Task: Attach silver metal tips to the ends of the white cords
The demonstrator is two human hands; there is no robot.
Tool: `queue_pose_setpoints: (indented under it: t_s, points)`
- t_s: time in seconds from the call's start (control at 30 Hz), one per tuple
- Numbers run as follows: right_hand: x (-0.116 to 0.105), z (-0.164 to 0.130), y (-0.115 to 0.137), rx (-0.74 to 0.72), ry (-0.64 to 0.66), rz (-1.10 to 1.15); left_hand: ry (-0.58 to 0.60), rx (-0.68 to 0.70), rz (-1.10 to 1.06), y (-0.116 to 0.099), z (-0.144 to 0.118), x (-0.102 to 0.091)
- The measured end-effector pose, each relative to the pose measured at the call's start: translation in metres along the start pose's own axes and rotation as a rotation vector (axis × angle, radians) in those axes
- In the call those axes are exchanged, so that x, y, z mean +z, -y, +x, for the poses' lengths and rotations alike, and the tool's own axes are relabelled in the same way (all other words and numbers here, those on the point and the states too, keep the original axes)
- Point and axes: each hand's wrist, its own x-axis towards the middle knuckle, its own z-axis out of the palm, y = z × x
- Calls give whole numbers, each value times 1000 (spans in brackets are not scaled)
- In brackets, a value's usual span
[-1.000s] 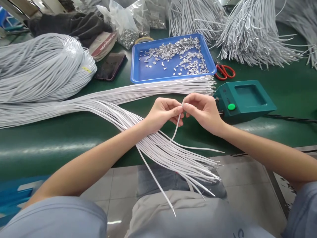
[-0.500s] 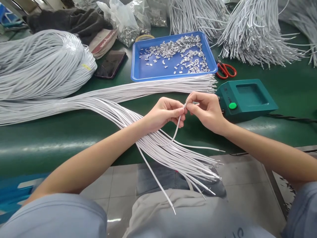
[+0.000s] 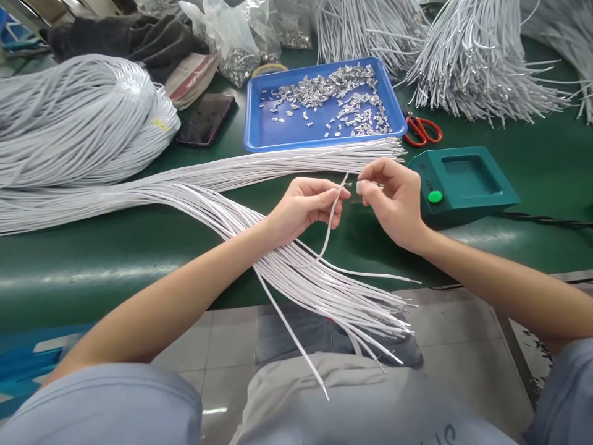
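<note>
While a thin white cord (image 3: 330,219) is pinched by the left hand (image 3: 303,207), a small silver clip (image 3: 360,184) is gripped by the right hand (image 3: 393,198).

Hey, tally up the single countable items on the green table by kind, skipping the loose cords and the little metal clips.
Blue tray: 1
Red-handled scissors: 1
Green box with a round button: 1
Dark phone: 1
Clear bags of metal pieces: at least 2, the far ones are hard to separate
Total: at least 6
</note>
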Motion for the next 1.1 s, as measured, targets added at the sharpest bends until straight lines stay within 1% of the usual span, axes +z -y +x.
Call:
queue_pose_setpoints:
  t_s: [0.1, 0.2, 0.4, 0.5, 0.63, 0.77, 0.9, 1.1]
  points:
    - [1, -2, -3, -105, -21, -79, 7, 38, 53, 2, 0, 1]
    - [0, -4, -6, -202, 15, -167, -16, 100, 119, 3, -1, 1]
    - [-2, -5, -9, -309, 74, -196, -50, 157, 209, 6, 1, 0]
    - [-1, -5, -10, -320, 74, -207, -60, 165, 232, 6, 2, -1]
    - [-1, -4, -10, -307, 77, -228, -81, 118, 244, 6, 3, -1]
    - [-2, -4, -10, -318, 69, -251, -66, 107, 222, 7, 3, -1]
    - [-1, -4, -10, -336, 37, -219, -54, 88, 208, 7, 1, -1]
    - [0, -4, -10, -294, -6, -234, -82, 78, 212, 7, 1, 0]
